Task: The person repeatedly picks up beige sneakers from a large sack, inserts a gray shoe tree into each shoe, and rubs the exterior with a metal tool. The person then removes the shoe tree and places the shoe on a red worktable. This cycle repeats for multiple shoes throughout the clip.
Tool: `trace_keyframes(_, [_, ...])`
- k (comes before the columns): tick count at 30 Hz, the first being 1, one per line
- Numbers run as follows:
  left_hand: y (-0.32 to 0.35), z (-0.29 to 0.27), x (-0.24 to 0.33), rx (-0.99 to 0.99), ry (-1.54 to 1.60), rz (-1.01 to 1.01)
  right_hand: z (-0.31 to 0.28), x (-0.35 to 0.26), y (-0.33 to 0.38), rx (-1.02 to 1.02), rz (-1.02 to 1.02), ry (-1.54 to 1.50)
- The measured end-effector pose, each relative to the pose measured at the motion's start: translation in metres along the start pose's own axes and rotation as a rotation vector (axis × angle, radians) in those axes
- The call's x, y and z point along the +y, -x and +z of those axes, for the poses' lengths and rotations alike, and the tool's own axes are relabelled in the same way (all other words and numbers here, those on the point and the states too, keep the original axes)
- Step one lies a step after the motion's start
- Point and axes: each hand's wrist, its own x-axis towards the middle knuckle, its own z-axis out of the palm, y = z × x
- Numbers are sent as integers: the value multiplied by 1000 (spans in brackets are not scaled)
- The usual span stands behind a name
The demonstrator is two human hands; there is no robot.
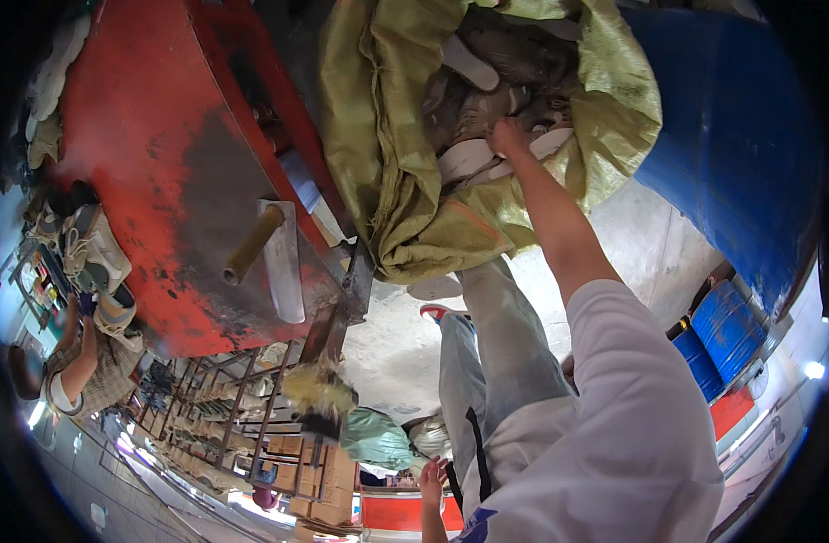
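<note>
A yellow-green woven sack [387, 136] stands with its mouth wide, holding several shoes with pale soles. My right hand [510, 139] reaches down into it, fingers closed on a brown shoe [478, 113] among the pile; the fingertips are partly hidden. Beside the hand lie a white-soled shoe [465, 159] and another pale sole [470, 63]. Low in the picture, my left hand [431, 480] hangs near my body, its fingers loosely bent and apart, holding nothing.
Left of the sack stands a scuffed red table [152, 181] with a brown rod handle [253, 244] on a metal plate. A big blue surface [731, 136] borders the right. At far left, a person [84, 362] works by several shoes [98, 244]. Shelving [242, 407] and blue drums [726, 321] stand farther off.
</note>
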Motion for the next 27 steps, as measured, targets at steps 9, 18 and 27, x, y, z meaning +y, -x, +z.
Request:
trace_keyframes(9, [-7, 57, -44, 15, 195, 33, -1, 3, -32, -235, -137, 49])
trace_keyframes(18, [-15, 139, -73, -88, 328, 327, -141, -3, 96, 409, -666, 24])
trace_keyframes(27, [10, 281, -37, -14, 253, 1058, -362, 80, 325, 738, -1160, 255])
